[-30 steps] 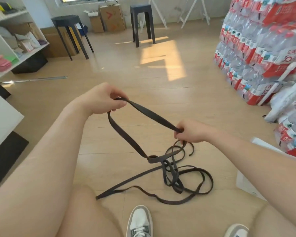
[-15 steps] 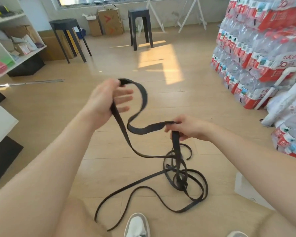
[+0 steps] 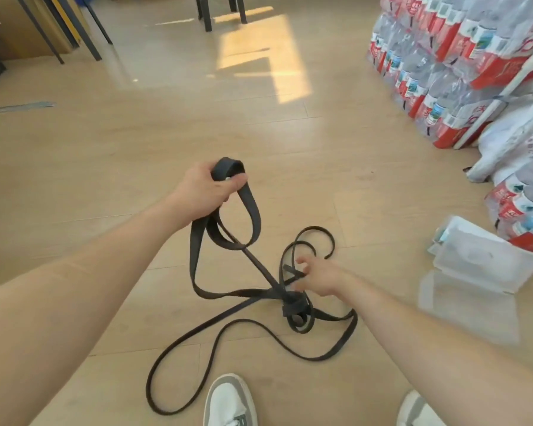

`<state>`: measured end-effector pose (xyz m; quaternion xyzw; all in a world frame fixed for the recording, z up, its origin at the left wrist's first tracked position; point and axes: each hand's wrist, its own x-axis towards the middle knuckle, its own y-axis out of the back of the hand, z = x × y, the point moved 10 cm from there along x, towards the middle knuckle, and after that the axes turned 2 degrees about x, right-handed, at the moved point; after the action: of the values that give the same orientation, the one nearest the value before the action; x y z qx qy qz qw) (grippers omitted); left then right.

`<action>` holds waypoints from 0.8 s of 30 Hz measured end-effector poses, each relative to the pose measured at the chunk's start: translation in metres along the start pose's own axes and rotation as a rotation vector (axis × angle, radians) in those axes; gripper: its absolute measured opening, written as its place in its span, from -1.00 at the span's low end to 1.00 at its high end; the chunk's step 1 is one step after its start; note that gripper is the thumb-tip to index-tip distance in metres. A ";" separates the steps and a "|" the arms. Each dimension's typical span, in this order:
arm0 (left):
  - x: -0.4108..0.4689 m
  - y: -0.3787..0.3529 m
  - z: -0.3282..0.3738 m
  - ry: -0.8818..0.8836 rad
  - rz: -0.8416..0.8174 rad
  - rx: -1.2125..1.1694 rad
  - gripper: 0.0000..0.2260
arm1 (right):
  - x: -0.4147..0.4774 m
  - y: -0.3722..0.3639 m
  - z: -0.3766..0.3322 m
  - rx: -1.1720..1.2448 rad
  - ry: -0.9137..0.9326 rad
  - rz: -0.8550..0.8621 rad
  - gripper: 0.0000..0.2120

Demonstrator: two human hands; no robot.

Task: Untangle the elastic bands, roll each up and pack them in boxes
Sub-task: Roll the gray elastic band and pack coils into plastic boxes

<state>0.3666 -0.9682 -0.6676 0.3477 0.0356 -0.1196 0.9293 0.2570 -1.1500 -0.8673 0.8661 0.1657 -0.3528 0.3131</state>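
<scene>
1. Nearest, at the lower edge, stand two white-and-grey shoes on the pale wood floor: the left shoe and the right shoe, which the frame cuts off.
2. Just ahead of them the dark elastic band sprawls over the floor in long loose loops. One loop reaches back to just beside the left shoe. Its strands cross in a tight knot.
3. The right hand is low, at the strands just above the knot. Thumb and fingers lie to either side of a strand, but the hand is blurred and I cannot tell whether they pinch it.
4. The left hand is held higher and further left, its fist closed round gathered folds of the elastic band. A short loop stands above the fist and longer loops hang beneath it. One taut strand runs from the fist down to the knot.
5. To the right a clear plastic box lies on the floor with its lid folded open, blurred, well apart from the elastic band.
6. Beyond it, shrink-wrapped packs of water bottles with red labels are stacked along the right side, and a white tube slants across them.
7. Farthest off are a patch of sunlight, dark stool legs and, at the left, a metal strip flat on the floor.
</scene>
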 end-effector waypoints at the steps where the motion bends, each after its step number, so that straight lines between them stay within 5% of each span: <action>1: 0.009 0.002 -0.010 -0.025 0.033 0.075 -0.86 | 0.010 -0.018 0.017 -0.089 -0.043 -0.009 -0.25; 4: 0.037 -0.009 -0.057 -0.026 0.009 0.515 -0.90 | 0.031 -0.040 0.056 -0.248 -0.122 0.096 -0.17; 7: 0.045 -0.031 -0.128 0.222 -0.056 0.902 -0.45 | 0.048 -0.053 0.079 -0.128 -0.145 0.099 -0.57; 9: 0.034 -0.082 -0.140 0.184 -0.120 1.016 -0.35 | 0.054 -0.055 0.088 0.046 -0.134 0.167 -0.80; 12: 0.002 -0.199 -0.129 0.042 -0.385 0.608 -0.77 | 0.056 -0.044 0.078 0.174 -0.031 0.341 -0.89; 14: -0.013 -0.243 -0.136 0.231 -0.469 0.326 -0.63 | 0.054 -0.039 0.065 0.173 0.051 0.420 -0.85; 20: -0.013 -0.243 -0.189 0.661 -0.351 0.005 -0.65 | 0.045 -0.038 0.050 0.396 0.130 0.423 -0.81; 24: -0.009 -0.223 -0.184 0.742 -0.351 -0.275 -0.84 | 0.042 -0.034 0.025 0.487 0.214 0.322 -0.75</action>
<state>0.3059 -1.0091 -0.9472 0.2289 0.4417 -0.1370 0.8566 0.2562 -1.1380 -0.9257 0.9629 -0.0311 -0.2350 0.1289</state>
